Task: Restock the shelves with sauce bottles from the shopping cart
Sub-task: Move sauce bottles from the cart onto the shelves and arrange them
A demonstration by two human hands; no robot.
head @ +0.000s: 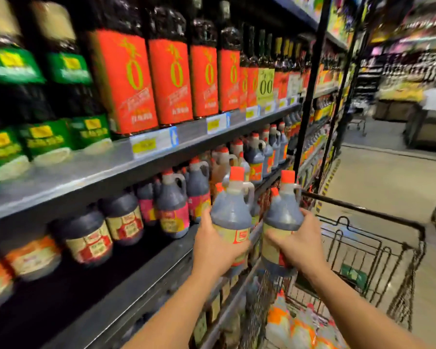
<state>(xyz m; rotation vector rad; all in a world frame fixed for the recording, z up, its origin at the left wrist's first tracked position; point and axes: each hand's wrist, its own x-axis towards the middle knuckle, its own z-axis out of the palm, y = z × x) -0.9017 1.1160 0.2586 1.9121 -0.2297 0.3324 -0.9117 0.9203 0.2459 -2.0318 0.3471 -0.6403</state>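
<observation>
Head view showed my left hand point(213, 244) clamped around one sauce bottle point(233, 217) and my right hand point(300, 241) clamped around another bottle point(283, 222) — both upright, red caps up, held side by side just off the shelf point(141, 280) edge, above the cart point(378, 238). More bottles lay in the cart below.

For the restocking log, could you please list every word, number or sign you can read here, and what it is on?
"0": large numeral on each red-label bottle on the upper shelf.
"00": on the pale yellow-label bottle further along.
Everything else is too blurred to read: green labels, shelf price tags, the jug in the left hand, the jug in the right hand.
</observation>
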